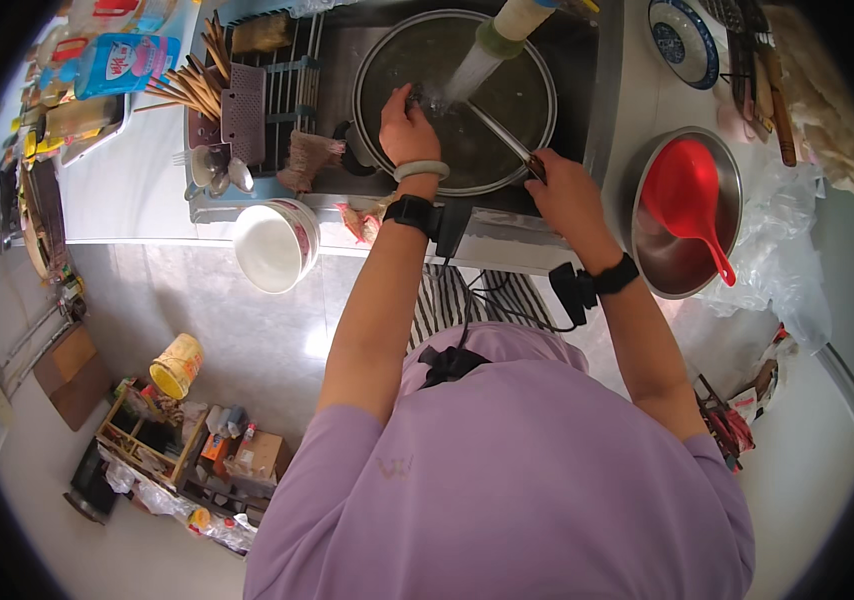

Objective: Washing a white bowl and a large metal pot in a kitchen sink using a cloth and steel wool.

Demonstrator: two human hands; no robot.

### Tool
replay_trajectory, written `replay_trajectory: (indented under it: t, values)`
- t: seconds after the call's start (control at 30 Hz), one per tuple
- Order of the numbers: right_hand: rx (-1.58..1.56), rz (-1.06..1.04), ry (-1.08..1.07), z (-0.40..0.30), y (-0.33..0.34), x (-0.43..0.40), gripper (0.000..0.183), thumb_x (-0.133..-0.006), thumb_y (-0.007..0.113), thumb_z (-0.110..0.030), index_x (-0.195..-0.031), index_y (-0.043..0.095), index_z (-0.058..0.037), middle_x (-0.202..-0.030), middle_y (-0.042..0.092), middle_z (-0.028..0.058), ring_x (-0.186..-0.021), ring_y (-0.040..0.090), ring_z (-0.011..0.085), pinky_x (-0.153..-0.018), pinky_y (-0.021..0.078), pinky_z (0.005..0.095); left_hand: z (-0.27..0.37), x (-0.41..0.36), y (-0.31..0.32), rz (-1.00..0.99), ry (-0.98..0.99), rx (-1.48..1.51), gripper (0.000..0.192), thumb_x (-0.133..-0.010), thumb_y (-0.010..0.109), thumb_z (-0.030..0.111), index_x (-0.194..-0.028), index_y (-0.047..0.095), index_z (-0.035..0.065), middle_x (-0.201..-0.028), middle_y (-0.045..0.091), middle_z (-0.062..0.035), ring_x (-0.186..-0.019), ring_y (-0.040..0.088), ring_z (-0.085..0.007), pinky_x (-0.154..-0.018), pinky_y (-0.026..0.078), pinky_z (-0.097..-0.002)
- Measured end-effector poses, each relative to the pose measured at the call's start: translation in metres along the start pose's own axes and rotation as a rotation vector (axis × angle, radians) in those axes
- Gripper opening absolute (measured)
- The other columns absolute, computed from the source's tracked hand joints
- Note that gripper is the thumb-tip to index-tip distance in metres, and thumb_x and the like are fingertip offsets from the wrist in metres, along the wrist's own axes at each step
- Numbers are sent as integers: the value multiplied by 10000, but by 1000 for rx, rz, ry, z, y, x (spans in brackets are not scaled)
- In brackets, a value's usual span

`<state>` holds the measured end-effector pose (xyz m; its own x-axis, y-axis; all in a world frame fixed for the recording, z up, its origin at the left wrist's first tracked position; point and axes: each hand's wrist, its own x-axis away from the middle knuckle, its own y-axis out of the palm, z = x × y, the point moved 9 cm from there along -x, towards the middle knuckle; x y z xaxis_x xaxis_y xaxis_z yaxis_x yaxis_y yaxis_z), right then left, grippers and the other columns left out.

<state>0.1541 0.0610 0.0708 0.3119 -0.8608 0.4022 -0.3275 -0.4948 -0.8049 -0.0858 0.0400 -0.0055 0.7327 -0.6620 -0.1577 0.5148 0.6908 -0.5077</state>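
Note:
Water runs from a faucet (509, 34) into a large round metal pan (464, 180) standing in the sink. My right hand (566, 191) is closed around the dark handle of a metal utensil (506, 133); its far end lies in the falling water and cannot be made out. My left hand (408, 131) is over the left part of the pan, its fingertips beside the stream. Whether those fingers hold anything is hidden by the splashing. A pinkish mesh cloth (308, 161) lies left of the pan, near its black side handle.
A white bowl stack (269, 247) stands at the counter's front edge. Chopsticks fill a caddy (243, 112) on the left, with spoons beside it. On the right, a red ladle (686, 187) rests in a steel basin (652, 270), below a blue-and-white dish (686, 45).

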Motion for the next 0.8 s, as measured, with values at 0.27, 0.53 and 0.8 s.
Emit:
replay_trajectory:
  t: [0.27,0.53,0.8]
  values:
    - [71,-19,-69,-31,0,-21,189,-776,615,-98,-945,598,-15,-815,648,208,-813,634,391,-718,497,481,-6,1,-8,-50,-73,24,263,-838,569,13,-1088,647,38,-1143,625,-190,-1027,612,-347,-869,494,-399]
    - [45,-42,-82,-28,-6,10,288,-780,654,-132,-1048,591,-47,-853,652,186,-835,625,383,-709,481,464,28,-16,0,51,159,-16,272,-847,591,73,-1112,647,98,-1215,604,-156,-1114,569,-329,-942,450,-393]
    - [-23,28,-131,9,-17,62,338,-802,621,-129,-1135,566,-101,-926,626,146,-808,622,360,-708,489,446,28,-6,75,-621,216,-310,366,-852,584,377,-1108,653,125,-1191,618,-137,-1071,588,-319,-909,459,-390]
